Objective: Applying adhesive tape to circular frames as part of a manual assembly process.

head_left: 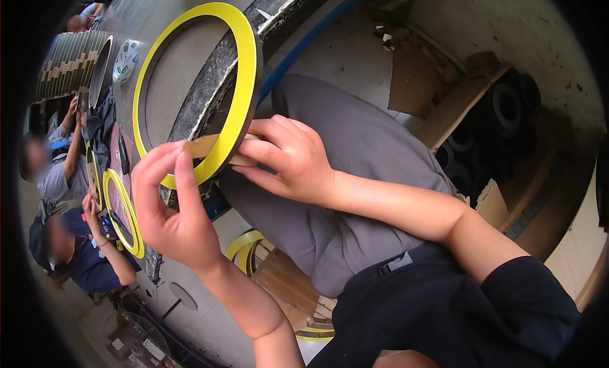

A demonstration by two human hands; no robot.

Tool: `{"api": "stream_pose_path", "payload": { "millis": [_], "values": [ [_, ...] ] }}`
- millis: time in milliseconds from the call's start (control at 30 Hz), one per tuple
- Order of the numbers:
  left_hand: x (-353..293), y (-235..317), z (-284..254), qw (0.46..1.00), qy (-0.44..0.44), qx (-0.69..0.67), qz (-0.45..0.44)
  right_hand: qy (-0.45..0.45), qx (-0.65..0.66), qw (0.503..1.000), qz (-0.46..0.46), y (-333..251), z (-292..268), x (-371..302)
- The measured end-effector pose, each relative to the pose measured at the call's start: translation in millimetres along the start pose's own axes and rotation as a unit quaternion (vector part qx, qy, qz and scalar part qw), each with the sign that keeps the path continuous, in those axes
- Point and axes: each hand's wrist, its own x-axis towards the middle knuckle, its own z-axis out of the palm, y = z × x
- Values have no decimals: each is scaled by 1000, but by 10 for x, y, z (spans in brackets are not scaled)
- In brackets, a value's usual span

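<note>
A large flat ring [244, 67] with a yellow face and dark outer edge stands tilted up in front of me. A short strip of brown paper tape [202, 146] crosses its lower band. My left hand [181, 225] is closed in a pinch at the strip's left end, thumb against forefinger. On the ring's right side, my right hand [295, 162] is closed, its fingers at the ring's edge and at brown tape there. Whether that tape is one piece with the strip is hidden behind the ring.
More yellow rings [120, 206] lie on the worktable at left, where two people work. Beyond them stand a row of taped rings [73, 67] and a white-green roll [125, 60]. Below is a carton [285, 279] with yellow rings. Black rolls [507, 108] fill a box at right.
</note>
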Motion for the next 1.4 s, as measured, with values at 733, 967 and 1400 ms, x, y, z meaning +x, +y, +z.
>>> {"api": "stream_pose_path", "payload": {
  "millis": [733, 967, 1400],
  "values": [
    [-234, -150, 146, 972, -47, 54, 223, -13, -11, 1000, 4, 13, -35, -10],
    [-267, -99, 234, 989, 1, 45, 140, -17, -14, 1000, 7, 12, -61, -13],
    [-324, -133, 308, 998, 11, -46, 40, -72, -67, 995, 13, -40, -251, 11]
  ]
}}
